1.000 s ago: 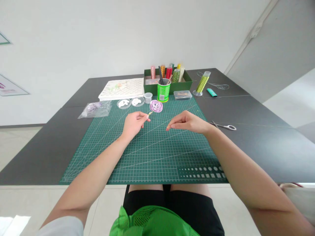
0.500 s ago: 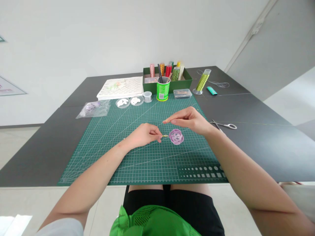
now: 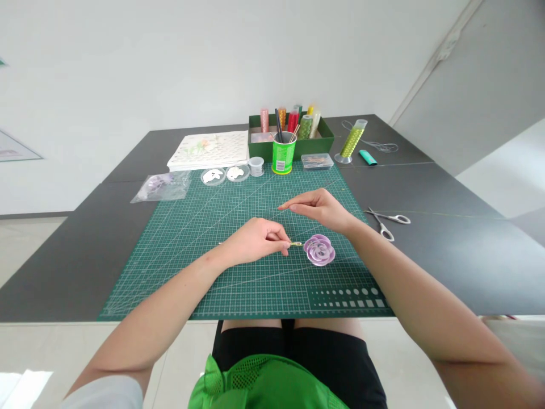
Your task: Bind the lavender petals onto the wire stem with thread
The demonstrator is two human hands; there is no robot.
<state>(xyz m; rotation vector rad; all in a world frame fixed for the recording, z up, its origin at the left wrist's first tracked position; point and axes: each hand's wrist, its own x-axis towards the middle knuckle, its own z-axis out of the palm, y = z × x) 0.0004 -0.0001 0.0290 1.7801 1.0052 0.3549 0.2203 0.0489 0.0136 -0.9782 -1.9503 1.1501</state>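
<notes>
Between its thumb and fingers my left hand (image 3: 266,241) pinches a thin stem (image 3: 295,243) wrapped in yellow-green, whose pale tip points right. Just past that tip is a purple layered flower (image 3: 319,250); whether the two are joined I cannot tell. A short pale bit of rod shows at the left of the same hand, over the mat. Above and to the right, my right hand (image 3: 315,207) is closed in a pinch with its fingertips pointing left. Whatever those fingers hold, perhaps a fine thread, is too small to see. Both hands are over the green cutting mat (image 3: 191,221).
Scissors (image 3: 385,224) lie partly open at the right. At the back stand a green box (image 3: 321,142) of thread spools, a green cup (image 3: 283,156) with sticks and a yellow-green spool (image 3: 354,139). White sheets (image 3: 208,150), small dishes (image 3: 213,176) and a plastic bag (image 3: 164,186) sit left.
My left hand with the stem has moved slightly right and down, and the purple flower has shifted right and down too. My right hand has moved a little left, still pinched.
</notes>
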